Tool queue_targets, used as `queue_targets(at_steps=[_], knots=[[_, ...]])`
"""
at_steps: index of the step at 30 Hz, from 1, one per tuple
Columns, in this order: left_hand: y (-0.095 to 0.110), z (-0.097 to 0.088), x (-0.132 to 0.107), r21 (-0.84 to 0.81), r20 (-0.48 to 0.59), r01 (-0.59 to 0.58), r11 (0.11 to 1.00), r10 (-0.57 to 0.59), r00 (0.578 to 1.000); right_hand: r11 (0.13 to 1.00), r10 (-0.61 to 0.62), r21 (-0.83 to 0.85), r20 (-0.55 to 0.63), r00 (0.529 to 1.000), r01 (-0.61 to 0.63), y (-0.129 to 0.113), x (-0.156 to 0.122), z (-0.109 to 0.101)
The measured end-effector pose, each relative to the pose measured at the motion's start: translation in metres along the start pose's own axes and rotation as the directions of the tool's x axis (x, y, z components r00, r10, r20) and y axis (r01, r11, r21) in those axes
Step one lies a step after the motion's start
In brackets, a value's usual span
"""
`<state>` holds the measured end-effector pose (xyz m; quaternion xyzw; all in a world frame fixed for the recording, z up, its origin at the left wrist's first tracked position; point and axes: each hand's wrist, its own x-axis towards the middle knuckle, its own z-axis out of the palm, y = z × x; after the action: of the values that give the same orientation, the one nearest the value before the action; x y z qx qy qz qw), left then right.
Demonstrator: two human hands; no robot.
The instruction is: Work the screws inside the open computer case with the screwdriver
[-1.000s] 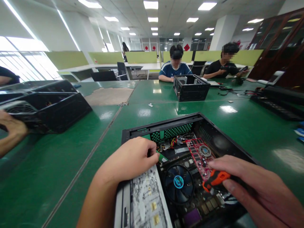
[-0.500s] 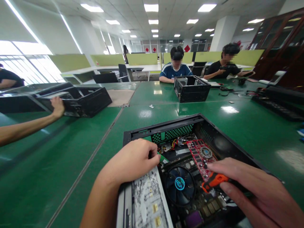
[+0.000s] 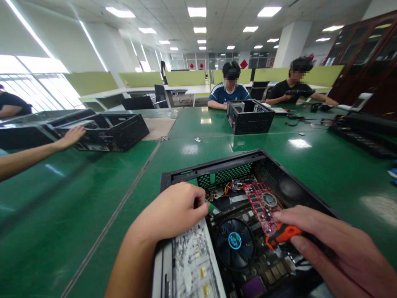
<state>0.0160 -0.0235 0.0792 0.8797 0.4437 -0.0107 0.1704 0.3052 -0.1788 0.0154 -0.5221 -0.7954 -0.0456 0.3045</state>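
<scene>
1. Tool (image 3: 284,234), orange, lower right: held in the right hand (image 3: 336,238).
2. Left hand (image 3: 178,209), lower centre, curled by a green board (image 3: 213,207); whether it gripped, unclear.
3. Case (image 3: 217,162), lower centre, already lay open, fan (image 3: 235,241) and red card (image 3: 261,207) inside; whether the card was loose didn't show.

the tool (image 3: 288,232) is orange and black, the circuit board (image 3: 258,202) red.

Room lies above the fan (image 3: 235,241); perforated case wall (image 3: 230,174) stands beyond.
</scene>
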Motion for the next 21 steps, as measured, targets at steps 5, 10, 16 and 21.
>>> queue_targets(at_steps=[5,10,16,21], knots=[[0.002,-0.001,-0.001,0.002,0.008,0.008,1.000,-0.008,1.000,1.000,0.021,-0.016,-0.004,1.000,-0.021,-0.002,0.000,0.001],[0.002,-0.001,-0.003,0.012,0.002,0.010,1.000,-0.010,1.000,1.000,0.000,-0.021,-0.021,1.000,0.000,0.001,-0.001,0.001],[0.002,-0.002,-0.001,0.013,0.004,0.007,1.000,-0.007,1.000,1.000,0.012,-0.005,-0.051,0.999,-0.012,-0.005,0.002,-0.001],[0.002,-0.001,-0.002,0.004,-0.003,-0.008,1.000,0.008,1.000,0.982,-0.105,0.146,-0.096,0.990,0.119,-0.017,0.024,-0.008]])
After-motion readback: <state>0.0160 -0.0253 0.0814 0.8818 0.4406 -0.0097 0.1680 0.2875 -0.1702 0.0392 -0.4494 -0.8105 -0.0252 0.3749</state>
